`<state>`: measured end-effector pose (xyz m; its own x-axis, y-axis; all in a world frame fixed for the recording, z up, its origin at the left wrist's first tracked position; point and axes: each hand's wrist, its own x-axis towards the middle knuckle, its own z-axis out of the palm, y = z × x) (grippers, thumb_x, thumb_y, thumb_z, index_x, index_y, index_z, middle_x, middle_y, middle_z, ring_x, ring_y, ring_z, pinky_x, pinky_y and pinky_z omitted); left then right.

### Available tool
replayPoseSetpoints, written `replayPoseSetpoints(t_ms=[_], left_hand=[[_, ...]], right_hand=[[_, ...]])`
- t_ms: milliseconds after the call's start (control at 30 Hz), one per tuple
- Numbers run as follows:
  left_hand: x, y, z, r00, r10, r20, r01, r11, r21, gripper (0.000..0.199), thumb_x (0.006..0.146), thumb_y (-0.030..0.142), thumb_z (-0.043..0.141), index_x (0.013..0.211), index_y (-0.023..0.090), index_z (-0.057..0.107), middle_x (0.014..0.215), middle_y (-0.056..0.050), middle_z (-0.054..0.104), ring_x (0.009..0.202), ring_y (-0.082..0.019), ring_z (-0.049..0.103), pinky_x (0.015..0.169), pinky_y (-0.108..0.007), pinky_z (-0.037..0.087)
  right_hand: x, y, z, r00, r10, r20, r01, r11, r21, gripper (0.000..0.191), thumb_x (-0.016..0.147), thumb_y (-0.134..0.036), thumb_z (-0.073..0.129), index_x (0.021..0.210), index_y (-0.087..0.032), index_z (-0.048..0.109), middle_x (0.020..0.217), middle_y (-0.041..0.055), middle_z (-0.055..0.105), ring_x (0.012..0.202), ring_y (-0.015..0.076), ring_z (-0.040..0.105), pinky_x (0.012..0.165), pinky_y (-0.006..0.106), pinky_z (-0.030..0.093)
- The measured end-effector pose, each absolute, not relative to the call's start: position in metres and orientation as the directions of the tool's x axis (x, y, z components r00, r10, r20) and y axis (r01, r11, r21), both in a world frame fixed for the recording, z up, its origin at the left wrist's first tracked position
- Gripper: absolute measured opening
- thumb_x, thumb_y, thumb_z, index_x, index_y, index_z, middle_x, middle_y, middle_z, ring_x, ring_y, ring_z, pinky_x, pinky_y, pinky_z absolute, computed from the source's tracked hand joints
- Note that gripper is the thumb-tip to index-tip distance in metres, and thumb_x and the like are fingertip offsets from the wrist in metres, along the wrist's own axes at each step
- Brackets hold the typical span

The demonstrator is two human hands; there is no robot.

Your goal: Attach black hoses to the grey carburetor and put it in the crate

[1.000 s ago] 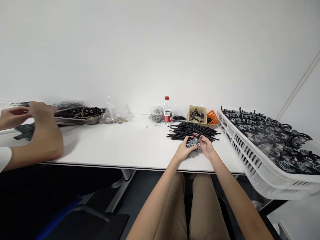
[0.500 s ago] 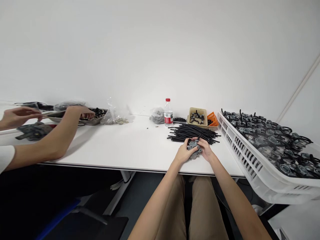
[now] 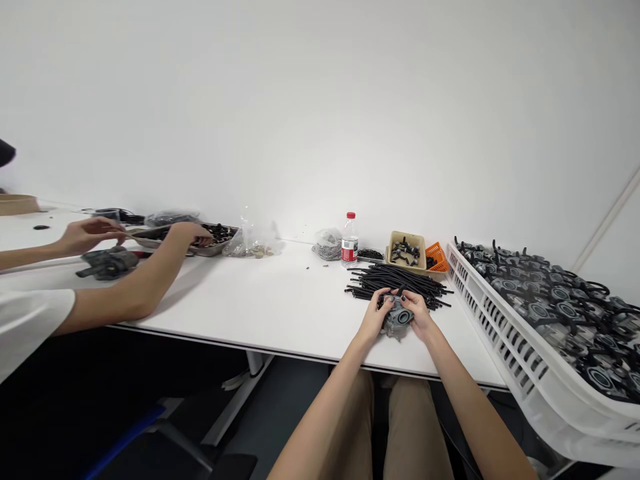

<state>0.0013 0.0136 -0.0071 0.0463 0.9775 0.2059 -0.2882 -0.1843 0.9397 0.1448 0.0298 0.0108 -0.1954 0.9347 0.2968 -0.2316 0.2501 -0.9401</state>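
A grey metal carburetor with a round opening facing me is held between both hands near the table's front edge. My left hand grips its left side, thumb on top. My right hand is closed on its right side, thumb also pressing the upper face. Just behind the hands lies a pile of black rubber hoses; my fingertips are close to its front. Some of my fingers are hidden behind the carburetor.
At right stands a white plastic crate filled with similar carburetors. Behind the hoses are a beige bin of small black parts, an orange basket and a bottle. At left, a co-worker's arm reaches into a metal tray.
The view has shifted left and up, so things sit lower and farther right. The carburetor has turned in my hands; its round opening now faces me. Both hands keep hold of it.
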Motion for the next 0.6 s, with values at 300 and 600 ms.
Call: replayPoseSetpoints(t_ms=[300, 600], left_hand=[[-0.002, 0.002, 0.005, 0.294, 0.949, -0.111, -0.526, 0.258, 0.81, 0.065, 0.091, 0.072, 0.052, 0.119, 0.015, 0.065, 0.1, -0.017, 0.08, 0.087, -0.032, 0.079, 0.074, -0.046, 0.065], [-0.007, -0.005, 0.017, 0.362, 0.908, -0.212, -0.553, 0.392, 0.735, 0.053, 0.1, 0.055, 0.04, 0.112, 0.012, 0.068, 0.077, -0.012, 0.078, 0.056, -0.024, 0.074, 0.049, -0.031, 0.057]], right_hand=[[0.131, 0.07, 0.039, -0.272, 0.91, 0.313, 0.028, 0.333, -0.943, 0.042, 0.075, -0.06, 0.081, 0.085, -0.02, 0.082, 0.082, 0.0084, 0.083, 0.085, 0.0279, 0.078, 0.08, 0.041, 0.06], [0.135, 0.097, 0.024, -0.253, 0.931, 0.263, 0.656, 0.365, -0.66, 0.018, 0.099, -0.035, 0.068, 0.097, -0.017, 0.071, 0.105, 0.005, 0.075, 0.096, 0.0187, 0.071, 0.09, 0.04, 0.06]])
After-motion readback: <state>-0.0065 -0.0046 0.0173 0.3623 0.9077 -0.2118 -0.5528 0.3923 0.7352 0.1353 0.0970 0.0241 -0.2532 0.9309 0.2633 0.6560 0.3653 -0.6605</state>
